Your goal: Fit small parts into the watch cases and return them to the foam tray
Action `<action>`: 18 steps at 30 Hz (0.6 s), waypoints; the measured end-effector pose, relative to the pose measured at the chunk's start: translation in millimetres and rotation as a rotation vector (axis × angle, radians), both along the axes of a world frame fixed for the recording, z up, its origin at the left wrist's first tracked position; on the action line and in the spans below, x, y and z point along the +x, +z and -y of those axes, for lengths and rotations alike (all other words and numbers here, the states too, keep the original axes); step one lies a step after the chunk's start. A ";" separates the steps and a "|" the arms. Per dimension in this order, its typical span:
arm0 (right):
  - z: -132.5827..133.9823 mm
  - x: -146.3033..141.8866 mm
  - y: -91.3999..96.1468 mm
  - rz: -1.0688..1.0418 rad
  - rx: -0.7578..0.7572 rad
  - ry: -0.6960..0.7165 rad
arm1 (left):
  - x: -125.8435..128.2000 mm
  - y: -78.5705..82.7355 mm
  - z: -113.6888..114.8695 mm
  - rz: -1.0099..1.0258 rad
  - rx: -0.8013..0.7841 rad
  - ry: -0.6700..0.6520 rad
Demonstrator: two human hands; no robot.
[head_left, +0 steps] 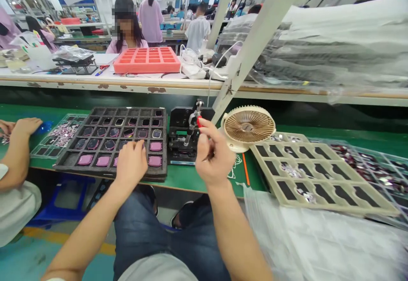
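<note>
My right hand (214,155) is closed around the red-tipped lever (198,121) of a small black toggle press (183,138) that stands on the green bench. My left hand (131,164) rests knuckles-up on the front rows of a black compartment tray (111,138), fingers curled over the pink and dark oval parts (155,146) in it. Whether those fingers hold a part is hidden.
A small beige fan (247,127) stands right of the press. A beige tray (314,177) with scattered small parts and clear plastic sheets lie at the right. A co-worker's arm (15,149) reaches in at the left. A red tray (147,59) sits on the far shelf.
</note>
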State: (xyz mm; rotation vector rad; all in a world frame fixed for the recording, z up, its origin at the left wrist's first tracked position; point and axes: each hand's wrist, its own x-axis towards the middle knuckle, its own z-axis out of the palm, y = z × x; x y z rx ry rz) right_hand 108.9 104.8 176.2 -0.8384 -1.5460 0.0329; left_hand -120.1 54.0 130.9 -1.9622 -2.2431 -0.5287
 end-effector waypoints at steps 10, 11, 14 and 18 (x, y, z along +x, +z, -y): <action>26.8 24.5 -22.5 -0.490 -0.231 0.045 | -42.2 4.2 -44.0 0.060 -0.263 -0.185; 32.0 28.3 -30.0 -0.605 -0.319 0.104 | -48.2 6.1 -45.5 0.098 -0.270 -0.215; 44.2 36.8 -55.5 -0.868 -0.596 0.367 | -62.6 8.6 -46.5 0.236 -0.255 -0.264; 52.2 43.4 -86.4 -1.046 -0.843 0.559 | -73.1 2.1 -44.3 0.495 -0.169 -0.218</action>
